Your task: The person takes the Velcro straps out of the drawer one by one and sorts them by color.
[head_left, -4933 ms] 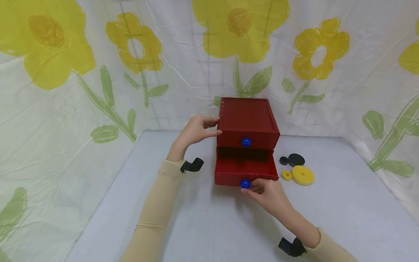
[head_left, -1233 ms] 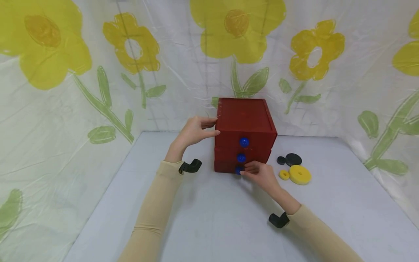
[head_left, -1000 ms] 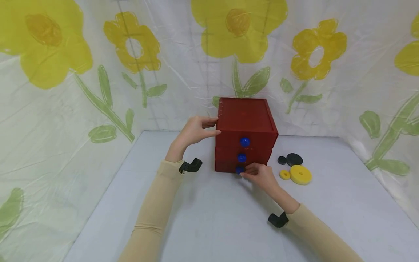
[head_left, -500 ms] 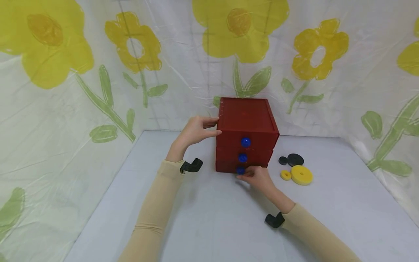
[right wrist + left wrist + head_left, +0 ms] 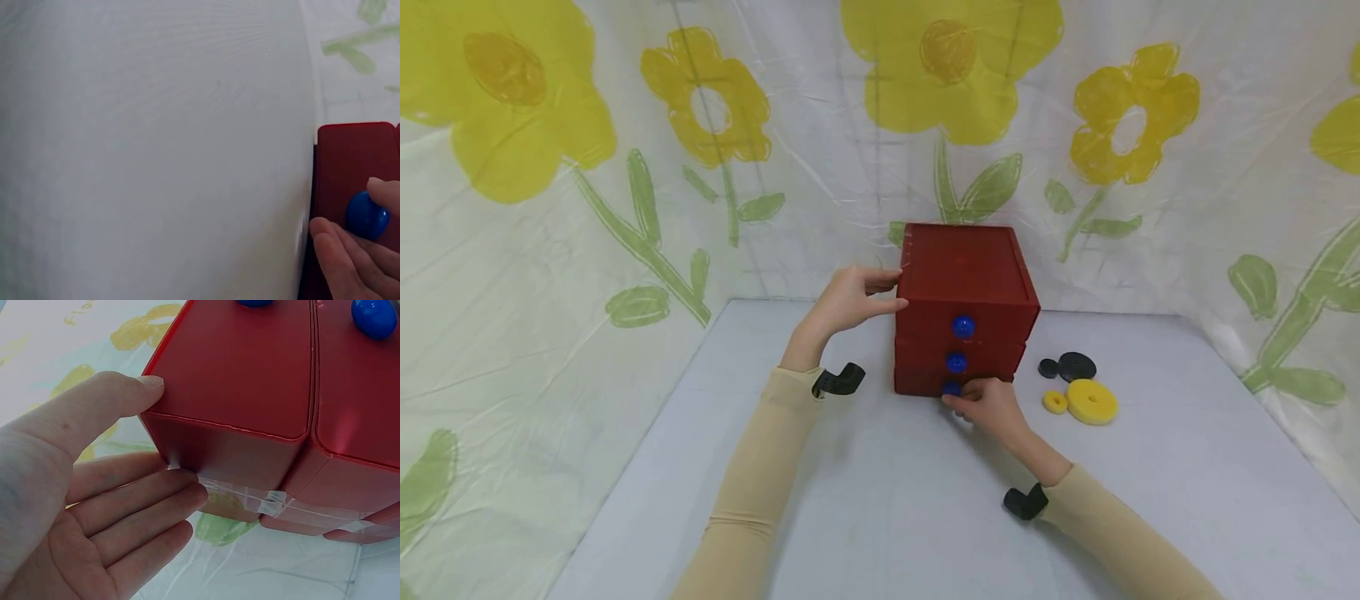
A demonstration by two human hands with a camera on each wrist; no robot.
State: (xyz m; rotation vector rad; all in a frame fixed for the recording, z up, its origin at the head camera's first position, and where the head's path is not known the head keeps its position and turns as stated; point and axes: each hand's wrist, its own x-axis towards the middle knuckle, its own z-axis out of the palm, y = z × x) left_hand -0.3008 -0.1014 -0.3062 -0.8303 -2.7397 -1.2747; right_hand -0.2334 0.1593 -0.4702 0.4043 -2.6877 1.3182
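The drawer unit (image 5: 964, 265) appears smooth plastic with a faint sheen; its blue knobs (image 5: 963, 326) are glossy. The desk (image 5: 865, 500) looks matt, the far flowered sheet (image 5: 820, 100) creased and thin.

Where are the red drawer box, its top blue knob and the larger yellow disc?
Red drawer box (image 5: 967, 283), head view: on its top panel.
Top blue knob (image 5: 963, 326), head view: middle of its front.
Larger yellow disc (image 5: 1082, 403), head view: face beside its hole.

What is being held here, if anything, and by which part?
The right hand pinches the bottom drawer by its blue knob. The left hand only touches the red cabinet, thumb at its front left edge.
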